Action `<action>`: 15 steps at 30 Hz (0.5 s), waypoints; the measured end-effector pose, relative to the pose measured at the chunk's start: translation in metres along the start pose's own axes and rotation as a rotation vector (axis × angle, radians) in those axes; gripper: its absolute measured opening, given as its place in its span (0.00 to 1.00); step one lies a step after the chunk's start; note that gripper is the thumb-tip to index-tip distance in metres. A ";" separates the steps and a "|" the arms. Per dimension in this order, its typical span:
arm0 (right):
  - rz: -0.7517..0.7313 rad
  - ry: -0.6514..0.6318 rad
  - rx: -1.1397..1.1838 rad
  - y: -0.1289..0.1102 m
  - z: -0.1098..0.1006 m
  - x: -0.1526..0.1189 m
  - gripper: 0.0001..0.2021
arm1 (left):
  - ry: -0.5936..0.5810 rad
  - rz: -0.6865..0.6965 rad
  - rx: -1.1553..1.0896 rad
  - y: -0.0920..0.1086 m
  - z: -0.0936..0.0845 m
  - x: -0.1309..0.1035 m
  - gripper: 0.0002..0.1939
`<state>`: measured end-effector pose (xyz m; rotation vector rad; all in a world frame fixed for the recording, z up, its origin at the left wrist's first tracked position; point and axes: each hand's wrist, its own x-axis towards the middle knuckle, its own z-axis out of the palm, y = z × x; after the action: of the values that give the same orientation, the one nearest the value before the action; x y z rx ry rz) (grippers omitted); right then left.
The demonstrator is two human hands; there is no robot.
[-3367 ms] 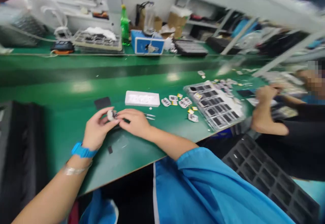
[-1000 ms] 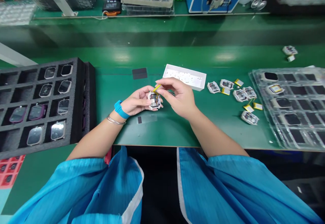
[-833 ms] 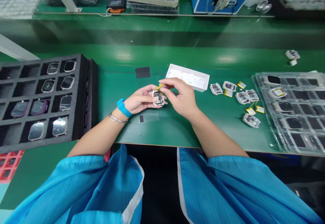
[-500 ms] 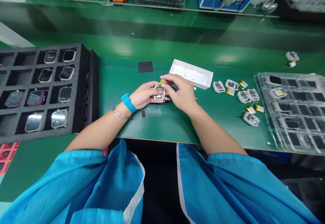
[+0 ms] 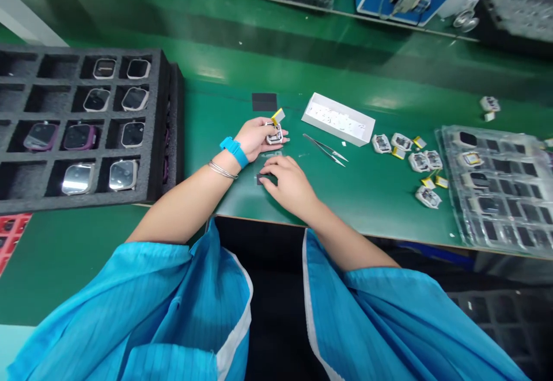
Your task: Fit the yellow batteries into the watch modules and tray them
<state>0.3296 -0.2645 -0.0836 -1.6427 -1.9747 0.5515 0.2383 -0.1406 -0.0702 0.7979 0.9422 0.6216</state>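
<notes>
In my left hand (image 5: 260, 137) I hold an opened smartwatch case (image 5: 275, 134), its white rim and inner parts showing. From its upper side sticks a yellow and silver battery (image 5: 278, 117), tilted up. My right hand (image 5: 290, 184) is lower on the mat, thumb and fingertips closing at a small black square (image 5: 261, 180) that lies by a clear film. The fingers partly cover that square. Steel tweezers (image 5: 326, 151) lie on the green mat to the right, held by neither hand.
A white box (image 5: 366, 134) with tiny dark bits stands behind the tweezers. A black sheet (image 5: 264, 102) lies at the back. Several opened watch cases (image 5: 401, 142) with batteries lie right, beside clear trays (image 5: 460, 220). A black foam tray (image 5: 155, 139) of watches stands left.
My right hand has left the watch case and moved down to the black square. The battery now stands up more from the case. The tweezers now lie in plain view. The camera view has shifted.
</notes>
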 end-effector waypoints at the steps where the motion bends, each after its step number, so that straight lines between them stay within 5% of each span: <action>1: 0.018 0.016 -0.010 0.000 0.005 0.000 0.05 | -0.007 -0.006 -0.003 0.000 0.000 -0.001 0.08; 15: 0.204 0.023 0.050 -0.001 0.006 0.010 0.04 | -0.036 -0.021 -0.018 -0.001 0.001 -0.001 0.07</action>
<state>0.3239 -0.2548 -0.0869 -1.8224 -1.7736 0.6487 0.2383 -0.1423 -0.0697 0.7802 0.9100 0.5952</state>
